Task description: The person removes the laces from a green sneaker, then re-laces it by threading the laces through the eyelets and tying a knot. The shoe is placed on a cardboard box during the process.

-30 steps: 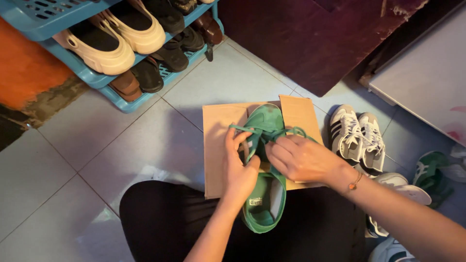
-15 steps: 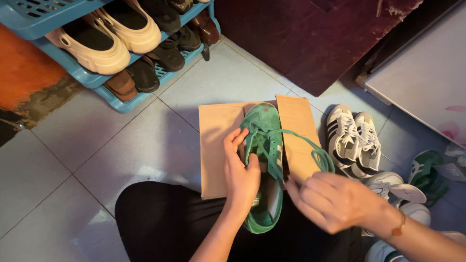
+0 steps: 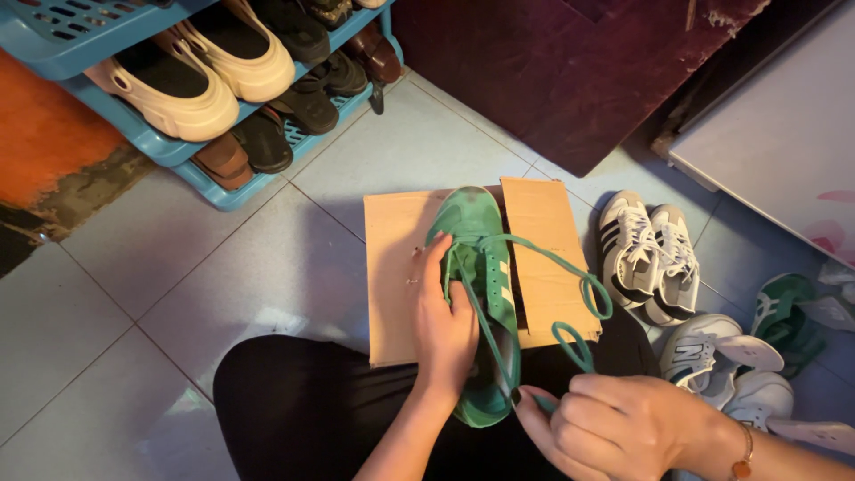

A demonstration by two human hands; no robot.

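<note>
Green suede sneaker with pale side stripes (image 3: 481, 294) is sitting toe-away on a flattened brown cardboard sheet (image 3: 392, 267), heel end hanging over the person's black-trousered lap (image 3: 303, 410). Left hand (image 3: 443, 321) is wrapped around the shoe's left side, fingers curled over the upper near the eyelets, basically pinning it in place. Right hand (image 3: 614, 428) is down by the heel, a bit to the right, with thumb and fingertips pinched tight on the green shoelace (image 3: 570, 294); the lace runs taut from the eyelets back to that pinch and also loops out over the cardboard to the right.

Further right of the right hand there's a pair of white sneakers with dark stripes (image 3: 650, 254) on the pale floor tiles (image 3: 178, 258). Up and left of the left hand, a blue plastic shoe rack (image 3: 178, 147) holds cream clogs (image 3: 200, 76).
</note>
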